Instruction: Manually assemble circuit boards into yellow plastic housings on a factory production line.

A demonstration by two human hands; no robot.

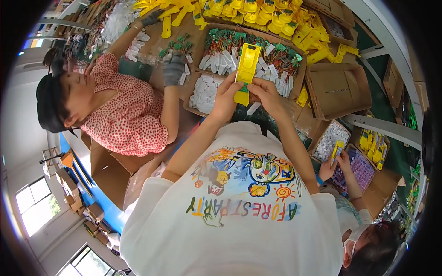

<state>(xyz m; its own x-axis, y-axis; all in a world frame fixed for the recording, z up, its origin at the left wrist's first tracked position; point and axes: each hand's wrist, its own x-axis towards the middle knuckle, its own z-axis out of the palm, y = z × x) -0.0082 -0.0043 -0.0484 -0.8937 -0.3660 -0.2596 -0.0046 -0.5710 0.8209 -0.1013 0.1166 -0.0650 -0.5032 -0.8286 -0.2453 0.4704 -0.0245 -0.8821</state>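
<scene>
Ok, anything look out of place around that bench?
A small yellow piece lies alone beside the open carton, apart from the yellow heap, so it looks stray. The held yellow casing shows no obvious damage.

Between the person's (235, 230) left hand (224, 96) and right hand (268, 95) I see a part (248, 62), over a box (301, 76) holding boards (223, 37). Beyond that box lie shells (251, 11). At its near left sits a tray (198, 112) of caps (206, 89); to its right, a carton (340, 87). 1 co-worker (124, 106) is left of the person; another co-worker (352, 214), to the right, has a second part (338, 149) in hand.
</scene>
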